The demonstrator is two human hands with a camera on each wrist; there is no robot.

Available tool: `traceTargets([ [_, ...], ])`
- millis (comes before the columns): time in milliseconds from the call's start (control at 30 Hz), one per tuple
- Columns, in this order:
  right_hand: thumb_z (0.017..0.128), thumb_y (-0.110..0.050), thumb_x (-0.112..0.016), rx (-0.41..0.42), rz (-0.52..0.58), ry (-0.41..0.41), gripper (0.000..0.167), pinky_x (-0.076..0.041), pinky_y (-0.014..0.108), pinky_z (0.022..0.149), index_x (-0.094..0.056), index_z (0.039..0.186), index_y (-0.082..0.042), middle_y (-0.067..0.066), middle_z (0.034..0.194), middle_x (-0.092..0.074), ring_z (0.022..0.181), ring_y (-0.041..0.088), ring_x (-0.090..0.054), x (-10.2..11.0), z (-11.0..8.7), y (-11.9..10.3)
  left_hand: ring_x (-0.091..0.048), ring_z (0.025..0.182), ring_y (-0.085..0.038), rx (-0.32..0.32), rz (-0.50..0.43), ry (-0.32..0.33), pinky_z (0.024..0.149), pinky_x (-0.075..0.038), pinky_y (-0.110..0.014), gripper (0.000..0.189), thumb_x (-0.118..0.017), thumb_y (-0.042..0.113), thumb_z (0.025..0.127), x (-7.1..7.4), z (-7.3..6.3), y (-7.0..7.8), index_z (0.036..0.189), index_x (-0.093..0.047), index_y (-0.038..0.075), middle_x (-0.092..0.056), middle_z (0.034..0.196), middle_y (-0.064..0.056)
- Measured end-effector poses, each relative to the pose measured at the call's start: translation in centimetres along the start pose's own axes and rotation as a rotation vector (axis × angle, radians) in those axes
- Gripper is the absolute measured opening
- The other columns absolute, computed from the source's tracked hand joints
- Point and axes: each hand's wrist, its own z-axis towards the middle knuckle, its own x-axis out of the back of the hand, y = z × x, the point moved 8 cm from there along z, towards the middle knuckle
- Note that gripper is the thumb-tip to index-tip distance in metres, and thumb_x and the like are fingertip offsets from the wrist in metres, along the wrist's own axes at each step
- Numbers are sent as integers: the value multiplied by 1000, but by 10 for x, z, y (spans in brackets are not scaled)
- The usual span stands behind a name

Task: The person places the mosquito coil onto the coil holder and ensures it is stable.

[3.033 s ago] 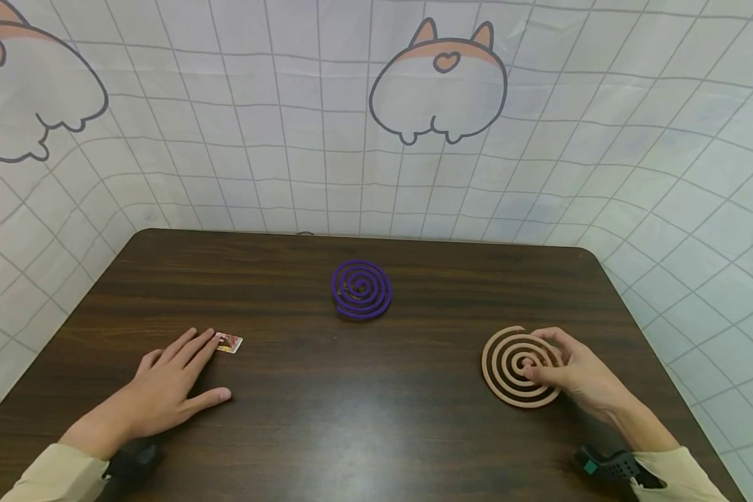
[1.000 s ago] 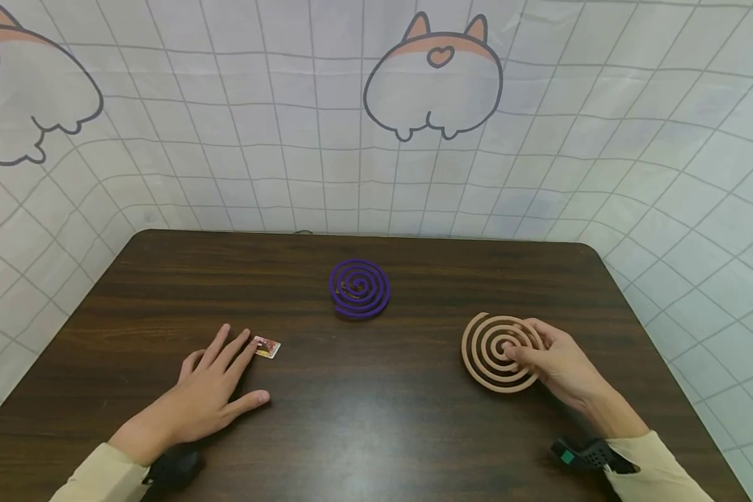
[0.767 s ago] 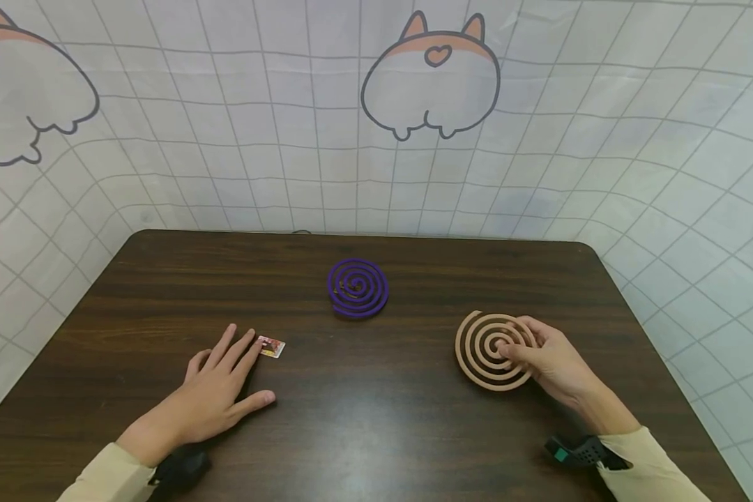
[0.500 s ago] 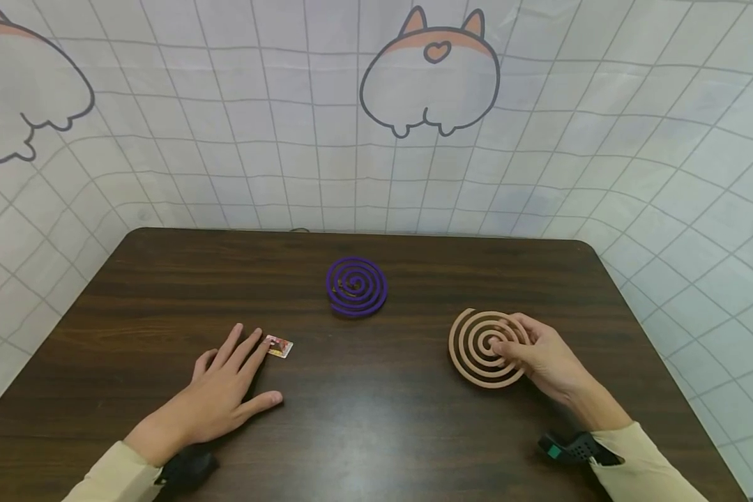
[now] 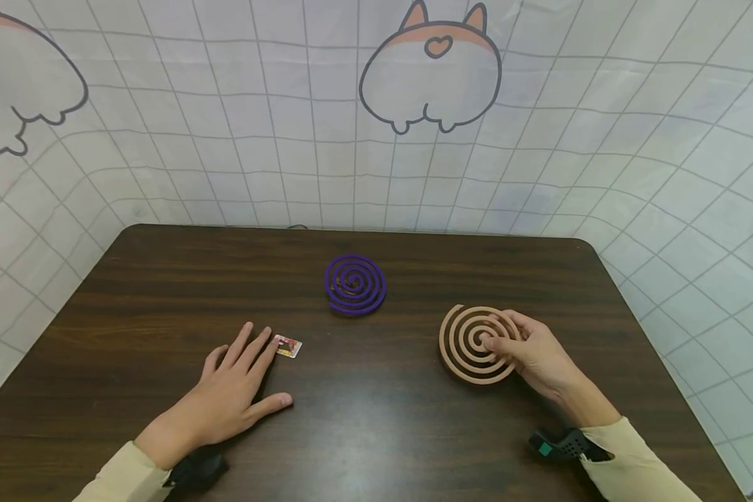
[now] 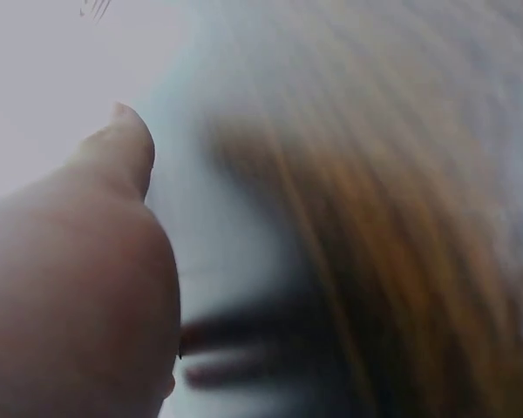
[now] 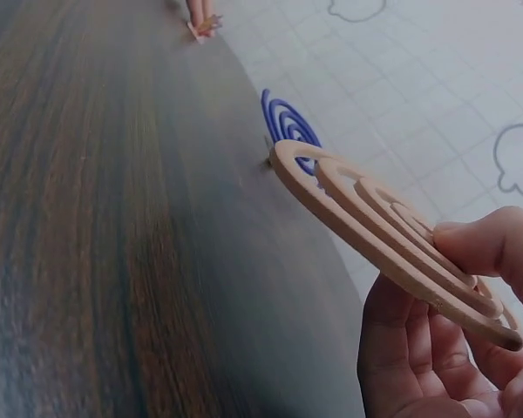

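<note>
Backdrop [image 5: 276, 139]: pale cloth with a grey grid, rising behind and beside the table; 2 outlined animal drawings [image 5: 429, 84] with orange ears, the left 1 cut off by the head view's edge.
Table [image 5: 376, 418]: dark brown wood grain, rounded far corners, a bright glare near the middle.
Sleeves [image 5: 634, 460]: 2, cream, 1 at each wrist.
Left hand [image 5: 229, 394]: palm down, fingers straight and spread wide, thumb out to the side; a fingertip touches the card [image 5: 288, 346]. Its wrist view is blurred, mostly thumb and palm.
Right hand [image 5: 542, 359]: holds the tan coil [image 7: 366, 239], thumb on the upper face near the centre, fingers curled beneath.
Tan coil: a flat spiral, gripped at its right side, tilted in the right wrist view, over the right part of the table.
Purple coil [image 5: 353, 280]: a smaller spiral near the table's far edge, well apart from the 2 hands; something brownish shows through its gaps, too small to tell.
Wrist devices [image 5: 558, 444]: 2, black; the right 1 bears a green square [image 5: 544, 449].
Card: small, colourful, light-edged, flat on the table; its print is too small to read.
</note>
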Motion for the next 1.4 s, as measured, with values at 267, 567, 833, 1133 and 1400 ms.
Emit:
traceTargets([
  [267,100,-8,-68,-24,-2,7,42,-58,20,76,-49,137,-4,-6,109,-68,91,3,-67,-5,2,0,-10,162,-45,7,-2,0,115,-24,-69,95,-48,74,97,1,2,5,164,-29,10,-22,173,-17],
  [567,99,-6,-68,-25,28,-9,42,-59,20,75,-49,137,-3,-6,107,-68,91,3,-68,-15,8,-2,-10,162,-44,-5,13,-5,116,-24,-70,97,-47,75,97,2,4,11,165,-28,9,-22,173,-17],
  [833,98,-4,-69,-16,70,-25,40,-60,21,73,-52,134,-8,-6,105,-71,86,5,-70,-24,12,-4,-11,162,-43,-16,18,1,117,-24,-69,97,-48,75,96,1,7,16,165,-28,9,-23,173,-16],
  [1133,98,-2,-69,-3,92,-26,37,-60,22,70,-53,131,-8,-5,101,-74,79,7,-70,-32,18,-4,-14,162,-43,-30,34,33,117,-26,-69,99,-49,75,96,3,11,25,163,-31,5,-26,172,-16],
  [1400,97,-2,-69,-9,110,-32,37,-60,22,70,-53,131,-6,-4,102,-73,82,7,-71,-41,23,-4,-14,162,-42,-36,34,27,117,-28,-69,99,-49,75,96,1,15,35,162,-32,3,-26,172,-17],
])
